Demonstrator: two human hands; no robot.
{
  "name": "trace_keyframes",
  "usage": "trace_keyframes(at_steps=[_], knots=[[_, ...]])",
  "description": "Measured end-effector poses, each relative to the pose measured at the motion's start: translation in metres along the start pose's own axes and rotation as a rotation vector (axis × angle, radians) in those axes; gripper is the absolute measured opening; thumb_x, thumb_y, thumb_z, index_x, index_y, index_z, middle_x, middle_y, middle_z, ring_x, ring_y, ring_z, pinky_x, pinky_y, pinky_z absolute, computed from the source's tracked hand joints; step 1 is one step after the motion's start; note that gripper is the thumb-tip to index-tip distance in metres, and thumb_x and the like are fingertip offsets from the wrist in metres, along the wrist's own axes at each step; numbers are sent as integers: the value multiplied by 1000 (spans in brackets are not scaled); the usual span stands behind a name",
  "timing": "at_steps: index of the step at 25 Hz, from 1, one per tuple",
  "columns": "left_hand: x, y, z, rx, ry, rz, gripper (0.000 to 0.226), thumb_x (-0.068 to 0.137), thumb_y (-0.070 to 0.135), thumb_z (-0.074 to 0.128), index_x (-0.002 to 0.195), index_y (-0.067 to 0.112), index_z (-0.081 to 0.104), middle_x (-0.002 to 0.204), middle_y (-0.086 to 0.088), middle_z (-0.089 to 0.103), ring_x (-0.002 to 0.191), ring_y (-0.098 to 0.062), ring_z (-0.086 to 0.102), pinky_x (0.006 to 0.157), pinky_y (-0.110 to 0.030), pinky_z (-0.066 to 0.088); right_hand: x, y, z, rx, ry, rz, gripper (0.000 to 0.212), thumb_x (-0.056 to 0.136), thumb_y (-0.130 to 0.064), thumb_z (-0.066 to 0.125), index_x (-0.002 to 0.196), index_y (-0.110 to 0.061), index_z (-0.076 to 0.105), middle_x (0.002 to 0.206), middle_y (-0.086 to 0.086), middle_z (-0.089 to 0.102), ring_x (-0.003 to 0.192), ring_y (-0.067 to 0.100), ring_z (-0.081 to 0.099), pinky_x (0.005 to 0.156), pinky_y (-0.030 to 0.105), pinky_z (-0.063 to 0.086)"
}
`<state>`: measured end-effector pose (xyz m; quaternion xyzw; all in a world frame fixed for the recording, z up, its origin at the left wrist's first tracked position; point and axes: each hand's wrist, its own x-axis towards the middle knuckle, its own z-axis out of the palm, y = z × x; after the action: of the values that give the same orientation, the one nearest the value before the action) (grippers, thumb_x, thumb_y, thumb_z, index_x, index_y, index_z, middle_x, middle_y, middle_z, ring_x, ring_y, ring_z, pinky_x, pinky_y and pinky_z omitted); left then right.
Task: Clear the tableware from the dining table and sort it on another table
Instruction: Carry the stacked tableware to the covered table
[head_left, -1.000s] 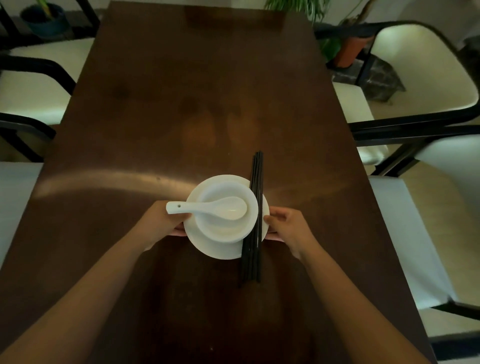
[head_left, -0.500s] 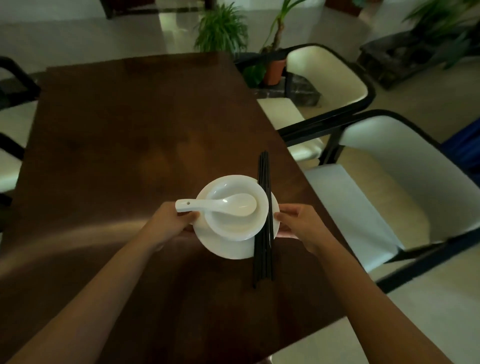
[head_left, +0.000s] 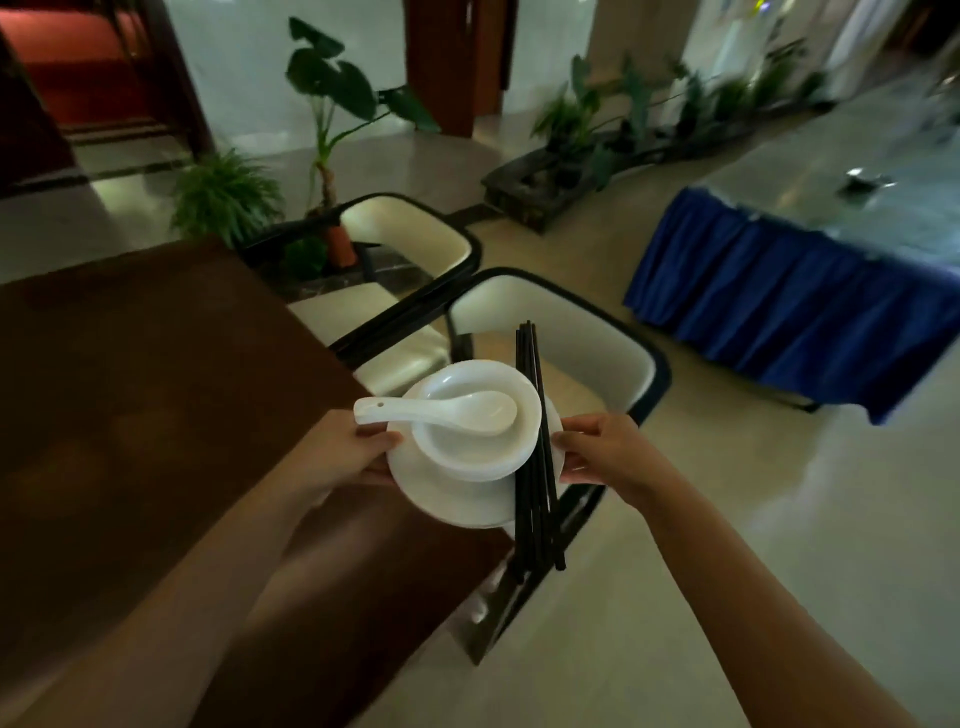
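Observation:
A white plate (head_left: 447, 493) is held in the air above the right edge of the brown dining table (head_left: 130, 395). My left hand (head_left: 345, 454) grips the plate's left rim and my right hand (head_left: 605, 452) grips its right rim. On the plate sits a white bowl (head_left: 480, 447) with a white spoon (head_left: 441, 410) lying across it, handle pointing left. Several black chopsticks (head_left: 537, 457) lie across the plate's right side, sticking out front and back.
Two white chairs with black frames (head_left: 597, 343) (head_left: 410, 234) stand along the table's right side. A table with a blue cloth (head_left: 789, 301) stands at the far right across the pale floor. Potted plants (head_left: 322, 130) line the back.
The plate with bowl, spoon and chopsticks has been lifted off the table and carried right. My view has swung right, bringing the blue-clothed table into sight.

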<state>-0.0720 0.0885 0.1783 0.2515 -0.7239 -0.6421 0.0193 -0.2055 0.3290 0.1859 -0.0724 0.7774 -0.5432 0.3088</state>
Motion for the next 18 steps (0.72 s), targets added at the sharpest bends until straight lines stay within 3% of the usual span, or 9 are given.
trace_keyframes(at_steps=[5,12,18], knots=[[8,57,147,-27,-99,-3,35,87,2,58,121,6,53,105,-12,64,80,-22,66,54,-27,57,-38,18,-150,-10,112,-22,11,86,-4,57,93,-6,66,77,11,70,60,13,71,49,19,54],[34,109,329,49,-242,-31,19,87,-1,56,106,1,57,84,-10,63,71,-22,64,51,-26,57,-77,67,-319,68,294,6,15,86,0,56,97,5,64,78,16,69,56,14,70,47,20,53],[85,150,460,146,-399,-13,3,86,3,59,87,5,60,84,-14,66,73,-23,67,52,-27,57,-84,109,-436,198,480,40,11,84,1,57,78,-4,65,68,11,70,57,16,71,50,24,57]])
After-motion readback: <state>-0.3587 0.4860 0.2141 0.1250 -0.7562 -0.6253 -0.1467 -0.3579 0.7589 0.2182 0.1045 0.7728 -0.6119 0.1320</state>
